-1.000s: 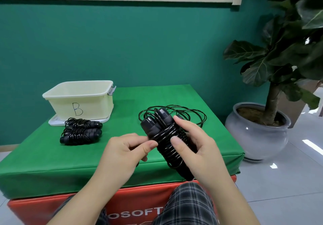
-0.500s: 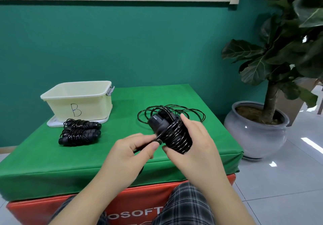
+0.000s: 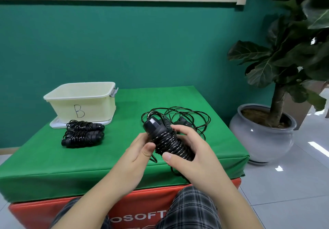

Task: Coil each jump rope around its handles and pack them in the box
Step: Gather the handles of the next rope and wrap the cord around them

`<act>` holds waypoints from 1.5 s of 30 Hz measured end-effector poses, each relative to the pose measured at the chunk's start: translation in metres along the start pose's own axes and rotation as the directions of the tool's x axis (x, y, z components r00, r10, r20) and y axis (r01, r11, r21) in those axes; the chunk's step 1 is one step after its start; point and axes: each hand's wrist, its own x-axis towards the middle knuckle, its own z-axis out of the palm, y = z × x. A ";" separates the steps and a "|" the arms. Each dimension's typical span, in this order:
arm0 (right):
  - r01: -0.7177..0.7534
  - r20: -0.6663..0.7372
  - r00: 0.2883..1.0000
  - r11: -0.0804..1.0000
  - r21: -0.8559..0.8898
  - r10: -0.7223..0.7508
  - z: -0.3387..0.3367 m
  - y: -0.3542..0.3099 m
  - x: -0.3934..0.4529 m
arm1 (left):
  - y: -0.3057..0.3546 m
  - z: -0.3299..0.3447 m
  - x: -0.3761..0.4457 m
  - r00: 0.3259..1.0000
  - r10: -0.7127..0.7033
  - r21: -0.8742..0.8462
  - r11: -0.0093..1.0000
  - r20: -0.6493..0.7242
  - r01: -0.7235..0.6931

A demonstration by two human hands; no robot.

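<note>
Holding the coiled jump rope [image 3: 168, 142] above the green bench [image 3: 53, 164], right hand [image 3: 193, 150] curls around its wrapped handles while left hand [image 3: 138, 151] pinches the cord. Two finished bundles [image 3: 82, 133] lie just beside the box [image 3: 81, 102].

Right hand [image 3: 192, 150] covers the near end of the coiled jump rope [image 3: 169, 143], so the handle ends there can't be seen. Left hand [image 3: 138, 150]: fingertips tucked behind the coil, grip unclear. Loose rope [image 3: 187, 116] on far side is partly hidden behind coil & right hand; its handles barely show. Box [image 3: 81, 100] inside not visible from this angle. Lid [image 3: 57, 124] under box mostly covered. Two wrapped ropes [image 3: 82, 133]: where one ends & the other starts is hard to tell. Plant [image 3: 288, 50] cut off at top & right edges. Orange base [image 3: 142, 209] lettering cut by knees & bottom edge.
</note>
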 end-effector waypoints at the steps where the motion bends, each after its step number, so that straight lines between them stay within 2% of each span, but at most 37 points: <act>1: 0.002 0.013 1.000 1.000 0.001 -0.002 0.000 0.000 0.000 | -0.001 0.000 -0.001 1.000 -0.001 -0.031 1.000 -0.001 0.001; 4: 0.013 0.019 1.000 1.000 -0.008 -0.012 0.000 0.000 0.000 | -0.001 -0.001 -0.001 0.997 0.035 0.029 0.999 -0.062 -0.034; 8: 0.099 -0.028 0.994 0.991 -0.089 -0.102 0.000 0.002 0.001 | -0.003 -0.002 0.002 0.990 0.060 0.125 0.991 -0.126 -0.045; 14: 0.147 -0.038 0.989 0.987 0.063 -0.144 -0.001 0.005 0.002 | 0.002 0.000 -0.002 0.973 0.096 0.259 0.965 -0.208 -0.040; 17: 0.155 -0.027 0.988 0.982 0.109 -0.153 -0.003 0.005 0.002 | 0.004 -0.001 -0.001 0.978 0.071 0.226 0.974 -0.194 -0.026; 20: 0.141 -0.075 0.989 0.968 0.209 -0.127 -0.007 0.005 0.003 | -0.002 -0.005 -0.002 0.981 0.054 0.191 0.981 -0.188 -0.018; 23: 0.168 -0.093 0.984 0.960 0.222 -0.151 -0.007 0.004 0.003 | -0.003 -0.005 -0.003 0.984 0.094 0.267 0.962 -0.149 -0.051; 27: 0.202 -0.118 0.976 0.957 0.208 -0.180 -0.006 0.004 0.003 | 0.007 -0.006 -0.006 0.996 0.060 0.192 0.980 -0.063 -0.047; 29: 0.199 -0.164 0.972 0.957 0.210 -0.166 -0.009 0.006 0.004 | 0.012 -0.010 -0.005 0.998 0.038 0.310 0.951 -0.045 -0.022; 31: 0.198 -0.192 0.968 0.962 0.189 -0.161 -0.011 0.009 0.006 | 0.014 -0.011 -0.004 0.999 -0.002 0.504 0.863 -0.054 0.029; 33: 0.189 -0.192 0.968 0.971 0.144 -0.160 -0.011 0.013 0.007 | 0.016 -0.010 -0.002 0.995 0.038 0.626 0.779 -0.093 0.028; 36: 0.150 -0.200 0.972 0.983 0.110 -0.126 -0.010 0.017 0.007 | 0.012 -0.014 0.001 0.989 0.144 0.588 0.803 -0.035 -0.097; 40: 0.134 -0.207 0.971 0.989 0.058 -0.119 -0.011 0.018 0.007 | 0.006 -0.019 0.004 0.968 0.252 0.636 0.745 0.007 -0.199; 42: 0.120 -0.208 0.972 0.992 0.031 -0.111 -0.011 0.018 0.007 | 0.007 -0.019 0.004 0.972 0.234 0.614 0.764 0.023 -0.198; 45: 0.108 -0.211 0.972 0.994 -0.008 -0.107 -0.011 0.019 0.008 | 0.008 -0.018 0.001 0.988 0.149 0.468 0.870 0.047 -0.153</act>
